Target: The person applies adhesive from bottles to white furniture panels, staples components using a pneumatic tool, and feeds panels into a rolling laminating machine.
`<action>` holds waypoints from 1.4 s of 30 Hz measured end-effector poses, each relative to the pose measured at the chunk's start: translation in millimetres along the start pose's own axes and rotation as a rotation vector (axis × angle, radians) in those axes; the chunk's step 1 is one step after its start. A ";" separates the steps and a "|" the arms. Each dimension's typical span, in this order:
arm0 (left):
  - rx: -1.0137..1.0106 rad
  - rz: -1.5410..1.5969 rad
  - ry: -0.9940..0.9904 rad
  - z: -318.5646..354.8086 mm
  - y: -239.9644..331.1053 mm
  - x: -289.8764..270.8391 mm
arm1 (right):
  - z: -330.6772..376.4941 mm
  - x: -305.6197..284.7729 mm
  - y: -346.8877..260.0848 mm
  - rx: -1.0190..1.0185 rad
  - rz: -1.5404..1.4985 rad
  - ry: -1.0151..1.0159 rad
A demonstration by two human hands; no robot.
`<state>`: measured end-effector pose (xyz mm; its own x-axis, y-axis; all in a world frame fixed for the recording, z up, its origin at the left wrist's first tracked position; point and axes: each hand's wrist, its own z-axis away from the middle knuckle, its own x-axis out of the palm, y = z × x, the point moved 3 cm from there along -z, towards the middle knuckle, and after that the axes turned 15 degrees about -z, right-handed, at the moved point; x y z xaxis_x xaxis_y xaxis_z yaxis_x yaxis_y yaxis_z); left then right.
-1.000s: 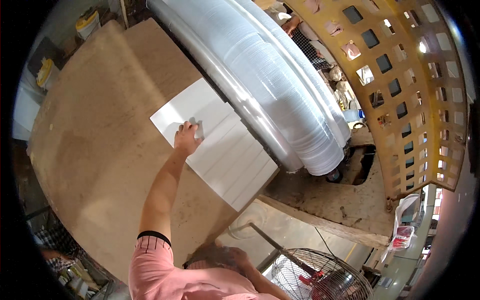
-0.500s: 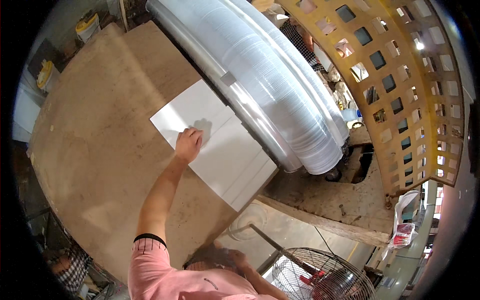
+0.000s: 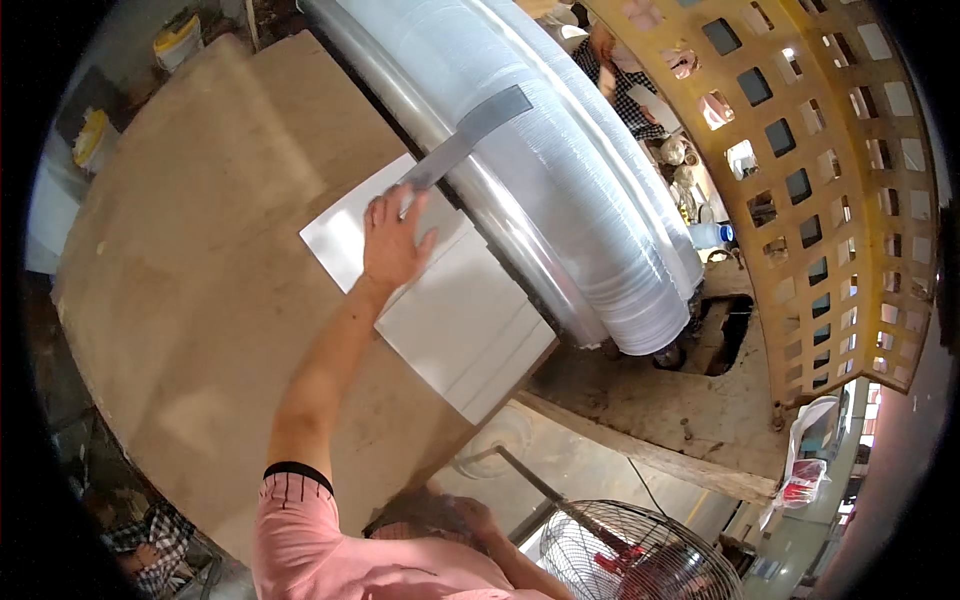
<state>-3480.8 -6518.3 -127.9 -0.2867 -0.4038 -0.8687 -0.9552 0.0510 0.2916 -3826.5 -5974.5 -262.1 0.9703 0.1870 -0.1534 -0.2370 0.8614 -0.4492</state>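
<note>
White sheets [image 3: 455, 335] with stepped, overlapping edges lie on a brown board beside the rollers. Above their far part is my left hand [image 3: 395, 240], palm down, fingers spread and thumb out to the right. From its fingertips a flat grey strip [image 3: 450, 155] slants up across the shiny metal roller [image 3: 505, 215] onto a big roll wrapped in clear film [image 3: 560, 190]. Whether the fingertips touch the strip's near end is unclear. My right hand [image 3: 478, 520] hangs low near the board's front edge, dim and partly hidden; its fingers do not show clearly.
A wide brown board [image 3: 200, 250] fills the left. At the right stands a yellow perforated metal guard [image 3: 800, 190]. A caged fan [image 3: 640, 555] is below right, and buckets [image 3: 92, 140] stand far left. Other people in checked clothing [image 3: 630, 100] are beyond the roll and at lower left.
My left hand has moved up and right, its bent fingers now spread. The grey piece, formerly a small patch on the roller, now shows as a long strip reaching the sheets. The view shifted slightly.
</note>
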 end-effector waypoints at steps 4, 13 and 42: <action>-0.139 -0.091 -0.145 11.1 -44.7 47.6 | 2.8 -0.7 -11.9 0.001 0.007 -0.022; -0.393 -0.176 -0.356 58.3 -98.0 87.4 | -4.5 0.6 11.1 0.071 -0.068 -0.042; -0.176 0.166 -0.006 27.8 -50.0 25.4 | -9.0 1.1 11.2 0.035 -0.050 -0.015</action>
<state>-3442.4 -6505.8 -175.7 -0.4397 -0.3973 -0.8055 -0.8675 -0.0442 0.4954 -3828.5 -5968.9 -275.2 0.9815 0.1500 -0.1187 -0.1867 0.8857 -0.4251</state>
